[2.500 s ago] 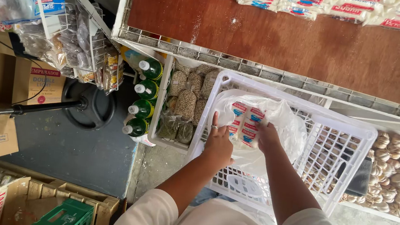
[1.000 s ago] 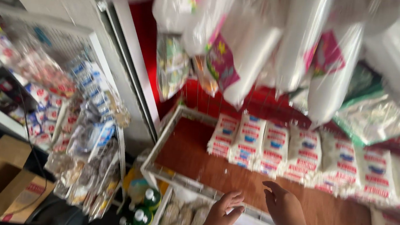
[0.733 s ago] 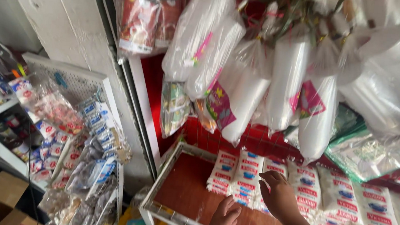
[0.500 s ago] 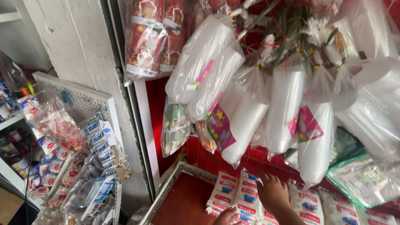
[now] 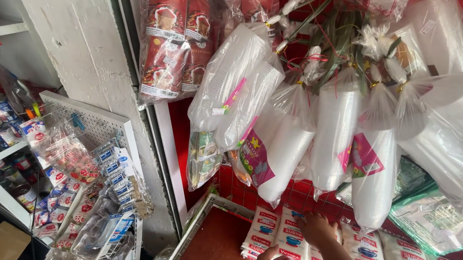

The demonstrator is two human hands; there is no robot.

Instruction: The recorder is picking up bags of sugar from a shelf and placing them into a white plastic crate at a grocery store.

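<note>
Both hands [image 5: 293,249] among white sugar packets [image 5: 288,246], hanging cup bags [image 5: 332,140] overhead.

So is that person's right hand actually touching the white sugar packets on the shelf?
Touching. The head view shows the right hand lying flat on the row of white sugar packets, fingers spread over their tops with no gap visible.

Rough white plaster wall [image 5: 73,69] on the left, white pegboard rack [image 5: 101,126] below it, red wire grid [image 5: 298,196] behind, all in daylight.
</note>
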